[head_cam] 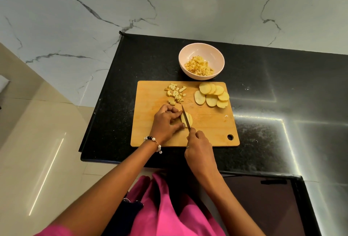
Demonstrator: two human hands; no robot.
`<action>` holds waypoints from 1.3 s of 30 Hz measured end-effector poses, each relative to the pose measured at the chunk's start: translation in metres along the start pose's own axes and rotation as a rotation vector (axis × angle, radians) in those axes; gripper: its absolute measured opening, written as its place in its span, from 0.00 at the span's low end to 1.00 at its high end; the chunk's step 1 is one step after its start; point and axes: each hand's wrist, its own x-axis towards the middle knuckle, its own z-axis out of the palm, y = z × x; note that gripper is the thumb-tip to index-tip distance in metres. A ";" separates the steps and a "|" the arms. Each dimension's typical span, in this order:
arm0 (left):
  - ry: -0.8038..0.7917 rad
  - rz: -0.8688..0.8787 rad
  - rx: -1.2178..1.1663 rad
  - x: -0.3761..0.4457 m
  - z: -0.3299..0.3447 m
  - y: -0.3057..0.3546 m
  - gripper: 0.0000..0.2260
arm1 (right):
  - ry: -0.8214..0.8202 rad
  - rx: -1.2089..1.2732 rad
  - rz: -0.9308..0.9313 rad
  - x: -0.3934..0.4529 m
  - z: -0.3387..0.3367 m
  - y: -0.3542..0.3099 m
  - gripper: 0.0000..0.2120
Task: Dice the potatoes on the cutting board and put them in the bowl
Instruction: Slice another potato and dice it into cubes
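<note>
1. Centrally on the wooden cutting board [207, 122], a potato slice [189, 120] is pressed down by the curled fingers of the left hand [166, 120].
2. A knife [186, 117] is gripped by the right hand [198, 147], blade across that slice.
3. Diced pieces [175, 93] and uncut slices [212, 94] are seen at the board's far side.
4. More dice are held in the pale bowl [201, 47] on the black worktop [263, 85].

A bright pink garment [165, 215] is being worn over the torso, with a dark navy section [131, 205] showing at its left edge, trimmed with small beads. A bracelet [153, 142] of white pearl-like beads and dark beads is being worn on the left wrist. A thin ring [187, 147] is being worn on a finger of the right hand [199, 149]. Both forearms are being left uncovered.
</note>
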 end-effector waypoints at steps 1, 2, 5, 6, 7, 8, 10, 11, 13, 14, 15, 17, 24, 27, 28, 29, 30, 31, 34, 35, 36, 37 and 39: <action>0.001 -0.004 -0.004 0.000 0.000 0.000 0.21 | -0.001 -0.018 0.001 -0.001 0.000 -0.001 0.24; 0.002 -0.008 -0.010 0.001 0.000 0.000 0.21 | -0.007 -0.048 0.003 0.001 0.000 -0.003 0.25; 0.002 -0.025 -0.029 0.001 0.001 -0.001 0.21 | -0.018 -0.094 0.011 0.009 0.003 -0.009 0.26; 0.007 -0.029 -0.030 0.001 0.002 -0.001 0.20 | -0.019 -0.094 0.015 0.010 0.005 -0.011 0.26; 0.015 -0.027 -0.029 0.001 0.002 -0.001 0.20 | -0.008 -0.094 0.016 0.007 0.008 -0.012 0.26; 0.025 -0.023 -0.024 0.001 0.002 -0.001 0.20 | 0.000 -0.091 0.009 0.001 0.009 -0.012 0.26; 0.036 -0.022 -0.011 0.001 0.003 0.000 0.20 | -0.049 -0.103 0.012 -0.018 0.012 -0.006 0.28; 0.035 -0.028 -0.006 0.001 0.004 0.000 0.20 | -0.055 -0.122 0.013 -0.027 0.015 -0.002 0.29; 0.030 -0.035 0.004 0.000 0.004 0.001 0.21 | -0.060 -0.099 -0.001 -0.038 0.014 0.004 0.28; 0.027 -0.040 0.007 0.000 0.004 0.001 0.22 | -0.055 -0.050 -0.006 -0.039 0.010 0.006 0.24; 0.024 -0.048 0.009 0.000 0.004 0.002 0.22 | -0.026 0.023 -0.001 -0.036 0.005 0.008 0.20; 0.012 -0.075 0.026 0.001 0.002 0.006 0.24 | 0.010 0.156 -0.004 -0.031 -0.007 0.013 0.14; 0.108 -0.243 0.251 -0.008 0.021 0.037 0.29 | 0.192 0.353 0.067 -0.013 -0.035 0.030 0.12; 0.073 -0.249 0.393 -0.006 0.031 0.046 0.28 | 0.202 0.371 0.080 -0.011 -0.036 0.035 0.14; 0.059 -0.242 0.403 -0.004 0.031 0.047 0.26 | 0.202 0.375 0.085 -0.010 -0.035 0.035 0.14; 0.039 -0.230 0.407 -0.002 0.030 0.047 0.24 | 0.199 0.380 0.085 -0.010 -0.034 0.035 0.15; 0.015 -0.205 0.417 0.000 0.027 0.046 0.22 | 0.193 0.382 0.082 -0.010 -0.033 0.035 0.15; -0.015 -0.170 0.432 0.003 0.022 0.043 0.21 | 0.182 0.380 0.079 -0.010 -0.032 0.035 0.15; -0.137 -0.066 0.449 0.013 0.003 0.035 0.21 | 0.120 0.332 0.074 -0.010 -0.026 0.036 0.16; -0.175 -0.042 0.444 0.016 -0.002 0.032 0.22 | 0.096 0.295 0.077 -0.009 -0.023 0.036 0.16; -0.199 -0.026 0.438 0.018 -0.006 0.031 0.22 | 0.076 0.256 0.079 -0.008 -0.021 0.035 0.15; -0.208 -0.017 0.432 0.019 -0.008 0.029 0.23 | 0.063 0.218 0.079 -0.007 -0.019 0.034 0.15; -0.198 -0.017 0.423 0.018 -0.009 0.027 0.23 | 0.043 0.168 0.062 -0.005 -0.013 0.029 0.16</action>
